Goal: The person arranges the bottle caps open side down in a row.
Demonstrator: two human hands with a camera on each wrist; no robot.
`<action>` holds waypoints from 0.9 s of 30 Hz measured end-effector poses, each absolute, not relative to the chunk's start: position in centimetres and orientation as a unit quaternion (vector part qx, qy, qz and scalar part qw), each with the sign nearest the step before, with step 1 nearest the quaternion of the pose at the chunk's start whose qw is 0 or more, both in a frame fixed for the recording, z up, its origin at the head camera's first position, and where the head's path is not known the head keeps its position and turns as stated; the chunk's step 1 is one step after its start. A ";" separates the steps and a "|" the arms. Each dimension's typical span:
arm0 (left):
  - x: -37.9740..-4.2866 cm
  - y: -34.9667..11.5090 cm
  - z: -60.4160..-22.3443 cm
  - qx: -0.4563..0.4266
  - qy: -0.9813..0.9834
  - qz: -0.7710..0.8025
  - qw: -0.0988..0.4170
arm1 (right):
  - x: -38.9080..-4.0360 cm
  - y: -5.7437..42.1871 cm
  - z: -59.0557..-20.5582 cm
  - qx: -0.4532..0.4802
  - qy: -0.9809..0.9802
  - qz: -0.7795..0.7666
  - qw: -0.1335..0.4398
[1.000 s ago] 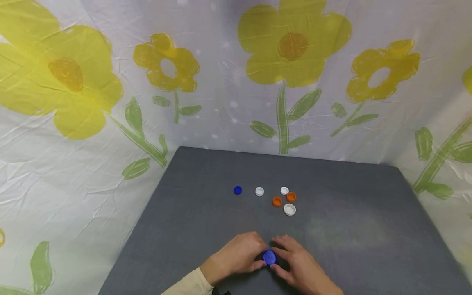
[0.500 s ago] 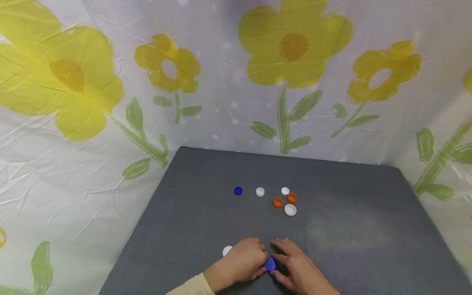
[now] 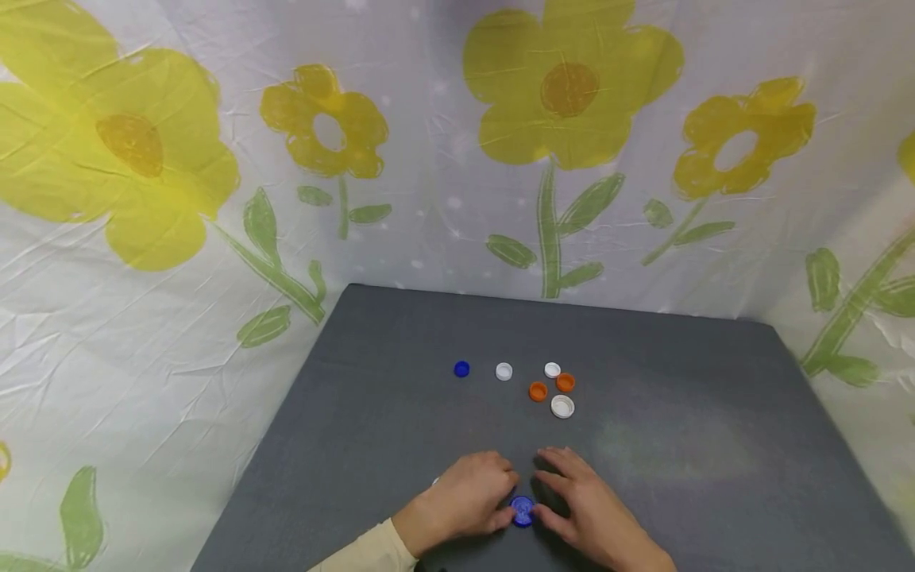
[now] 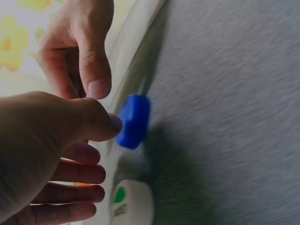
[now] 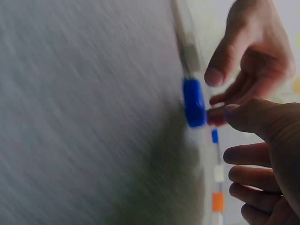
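Observation:
A blue bottle cap (image 3: 523,511) lies at the near part of the dark grey table (image 3: 400,349), between the two hands. The left hand (image 3: 472,494) is on its left side, with the thumb tip right at the cap's edge and the other fingers held above it, relaxed. On the opposite side is the right hand (image 3: 589,504), its thumb close to the rim and its fingers loosely extended. Both wrist views show the fingers around no object. A white cap with a green mark (image 4: 133,204) stands near the left hand's fingers; in the head view that hand mostly hides it.
Farther back on the table lie a small blue cap (image 3: 461,369), a white cap (image 3: 503,372), a small white cap (image 3: 553,370), two orange caps (image 3: 538,391) and a larger white cap (image 3: 562,407). A flower-printed curtain (image 3: 429,159) hangs behind the table.
Half a second ago the fingers of both hands were closer around the blue cap, which looked tilted; now it shows its round face. The right hand has drawn slightly away to the right.

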State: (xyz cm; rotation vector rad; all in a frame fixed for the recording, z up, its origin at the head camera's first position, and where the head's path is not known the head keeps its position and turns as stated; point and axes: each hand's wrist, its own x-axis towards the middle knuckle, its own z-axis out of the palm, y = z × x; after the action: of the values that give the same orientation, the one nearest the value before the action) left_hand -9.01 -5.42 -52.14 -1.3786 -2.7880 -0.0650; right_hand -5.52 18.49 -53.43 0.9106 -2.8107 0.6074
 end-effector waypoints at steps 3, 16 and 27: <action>-9.8 -5.3 -51.8 -0.433 -0.901 -0.022 0.019 | -6.2 19.0 -53.1 0.285 -0.935 0.197 0.081; -13.8 -3.5 -50.5 -0.417 -0.906 -0.040 0.062 | -10.0 21.1 -51.3 0.258 -0.938 0.191 0.131; -17.6 -1.0 -49.7 -0.397 -0.912 -0.023 0.105 | -12.8 22.7 -50.7 0.251 -0.939 0.170 0.163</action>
State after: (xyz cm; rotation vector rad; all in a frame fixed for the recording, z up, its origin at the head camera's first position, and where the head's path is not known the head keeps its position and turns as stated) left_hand -17.63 -0.97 -49.69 -1.1707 -2.6873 -0.0677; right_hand -12.84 22.67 -50.69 0.7161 -2.6781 0.4846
